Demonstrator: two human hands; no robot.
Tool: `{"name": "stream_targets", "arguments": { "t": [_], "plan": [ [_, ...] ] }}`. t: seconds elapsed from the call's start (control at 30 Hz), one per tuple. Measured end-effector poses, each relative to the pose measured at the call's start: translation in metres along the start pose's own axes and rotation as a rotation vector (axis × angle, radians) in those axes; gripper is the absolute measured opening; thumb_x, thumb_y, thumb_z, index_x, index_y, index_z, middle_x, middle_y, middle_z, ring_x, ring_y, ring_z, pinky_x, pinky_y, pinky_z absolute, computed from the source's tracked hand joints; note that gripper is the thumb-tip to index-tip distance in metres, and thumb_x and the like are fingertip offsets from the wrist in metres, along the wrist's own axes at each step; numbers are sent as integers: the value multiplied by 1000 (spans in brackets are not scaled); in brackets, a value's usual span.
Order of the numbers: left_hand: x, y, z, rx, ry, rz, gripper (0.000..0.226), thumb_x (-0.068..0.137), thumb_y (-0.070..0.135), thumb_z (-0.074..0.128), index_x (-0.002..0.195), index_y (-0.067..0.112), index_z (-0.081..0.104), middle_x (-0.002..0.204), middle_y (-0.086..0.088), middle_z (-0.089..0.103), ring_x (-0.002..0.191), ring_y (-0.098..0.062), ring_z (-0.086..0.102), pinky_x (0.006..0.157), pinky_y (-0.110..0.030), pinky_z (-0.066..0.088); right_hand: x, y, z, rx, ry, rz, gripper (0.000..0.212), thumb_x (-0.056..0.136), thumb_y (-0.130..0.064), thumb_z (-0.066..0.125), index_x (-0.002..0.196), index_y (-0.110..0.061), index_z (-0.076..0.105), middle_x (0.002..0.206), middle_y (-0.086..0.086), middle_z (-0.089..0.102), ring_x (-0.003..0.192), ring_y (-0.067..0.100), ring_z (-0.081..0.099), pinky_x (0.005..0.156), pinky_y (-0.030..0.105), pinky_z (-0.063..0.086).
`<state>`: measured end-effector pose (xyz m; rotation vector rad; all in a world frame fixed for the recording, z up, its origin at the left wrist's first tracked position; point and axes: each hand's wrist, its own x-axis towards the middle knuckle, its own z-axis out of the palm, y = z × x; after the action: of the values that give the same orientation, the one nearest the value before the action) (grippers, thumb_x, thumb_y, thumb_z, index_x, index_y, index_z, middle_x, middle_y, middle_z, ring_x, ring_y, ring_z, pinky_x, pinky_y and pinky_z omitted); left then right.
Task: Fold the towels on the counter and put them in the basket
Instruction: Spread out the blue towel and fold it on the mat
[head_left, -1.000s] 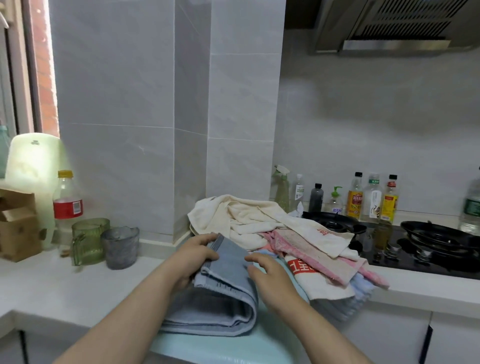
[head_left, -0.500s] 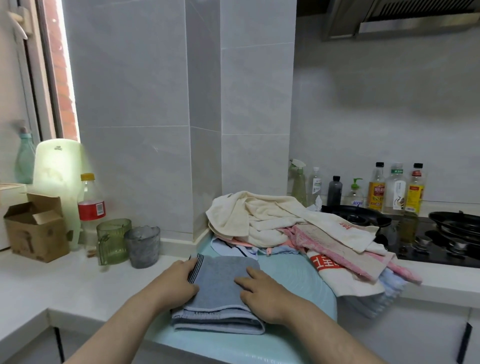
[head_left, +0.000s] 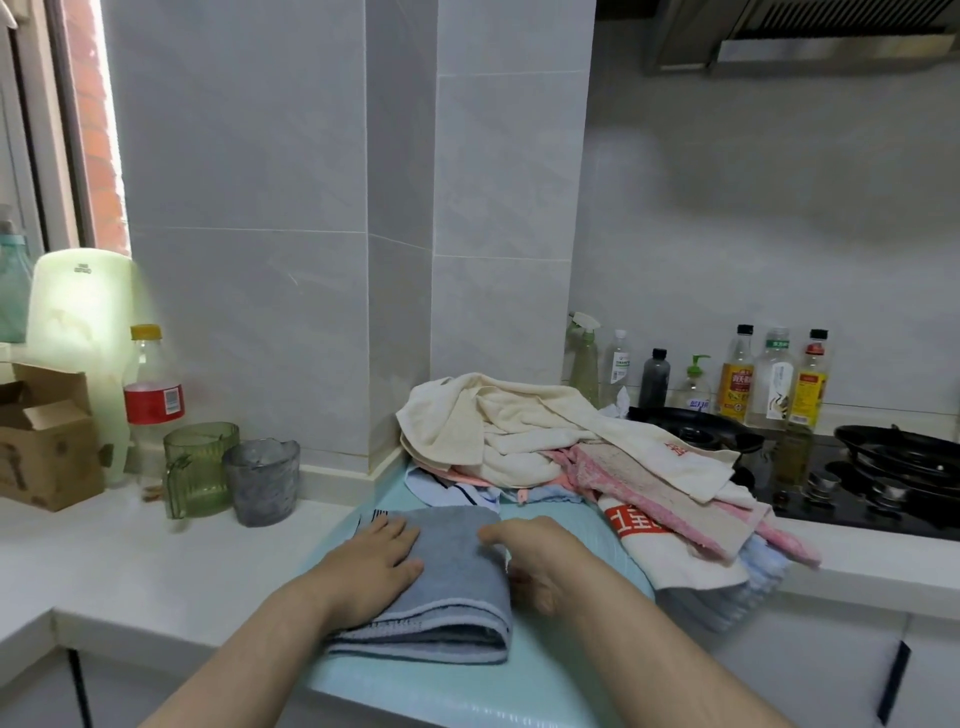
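Towel (head_left: 457, 577), grey, is lying folded on a teal mat (head_left: 545, 680) at the front edge of the counter (head_left: 156, 566). Judged step: the fold of this 1 towel is being pressed flat and appears finished. The next move is likely calling for both hands closing on the 2 sides of the pad, lifting it level so the layers are not sliding apart, and carrying it to the basket, which is not in view.

Left to right: left hand (head_left: 382, 564) is lying flat on the left half of the towel, fingers straight and close together, pressing down. The towel itself is showing as a thick pad of soft terry, with a pale band running along its near edge and its layers bulging at the rounded right fold. Right hand (head_left: 543, 558) is resting against that fold, 1 finger reaching onto the top and the others curling beside it; whether they are gripping the cloth cannot be told. Behind it, a pile (head_left: 524, 441) of unfolded towels, cream over pink and white, is spilling toward the stove (head_left: 883, 493).
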<state>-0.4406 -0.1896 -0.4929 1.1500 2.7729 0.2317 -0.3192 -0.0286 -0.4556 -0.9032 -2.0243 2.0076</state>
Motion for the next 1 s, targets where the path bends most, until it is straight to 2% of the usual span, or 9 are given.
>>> {"name": "stream_targets", "arguments": {
  "t": [0.13,0.23,0.33,0.4,0.53,0.67,0.77,0.9,1.0],
  "plan": [
    [-8,0,0,-120,82,19,56,103,43,24,154,21,14,162,4,4,149,-13,-1,120,-28,2,1,-1,15,-112,-47,45,49,77,-4,70,122,-2,51,107,17,65,89,28,66,70,34,57],
    [-16,4,-14,-426,336,87,40,102,27,39,142,21,37,146,7,35,140,-10,28,108,-19,22,0,1,15,-284,-39,-145,50,70,-4,65,118,-11,54,104,12,64,84,24,65,64,29,54],
    [-22,10,-52,-576,482,169,75,87,17,66,149,25,24,143,18,26,133,2,22,107,-15,17,-13,-8,5,-343,-139,-388,47,69,-2,62,108,-27,57,98,3,67,85,21,67,73,34,59],
    [-24,15,-81,-524,400,190,94,69,18,74,150,27,26,145,17,33,134,1,31,107,-17,24,-25,-17,-5,-391,-202,-565,47,73,2,60,108,-29,61,100,-4,66,89,13,64,74,27,55],
    [-36,39,-118,-602,200,193,21,65,10,75,84,18,68,78,4,66,76,-10,60,66,-23,48,-42,-40,-35,-405,-177,-699,41,73,-8,68,105,-35,68,103,-7,69,95,10,65,78,24,54],
    [-40,49,-120,-1065,240,104,24,69,11,70,92,3,68,84,-15,72,77,-25,68,71,-35,54,-40,-34,-64,9,-145,-460,60,61,-43,82,115,-24,65,112,12,69,95,23,68,86,39,56],
    [-34,51,-96,-1460,126,-32,26,79,1,63,105,-2,65,99,-23,71,88,-32,69,79,-41,55,-36,-15,-64,207,-203,-269,36,83,-26,71,117,-15,64,108,13,72,92,29,67,82,42,56],
    [-27,45,-58,-1494,6,-214,21,81,1,62,101,-3,65,97,-20,72,91,-33,67,86,-41,53,-25,-11,-58,146,-52,-199,24,86,1,59,108,-3,67,95,14,75,90,31,71,79,39,59],
    [-26,38,-48,-1255,42,-268,12,64,5,63,74,10,59,60,-2,58,62,-19,50,57,-27,41,-23,-10,-58,-126,-1,-164,26,82,-1,62,106,-8,68,94,5,72,76,16,65,57,21,49]
  ]
}}
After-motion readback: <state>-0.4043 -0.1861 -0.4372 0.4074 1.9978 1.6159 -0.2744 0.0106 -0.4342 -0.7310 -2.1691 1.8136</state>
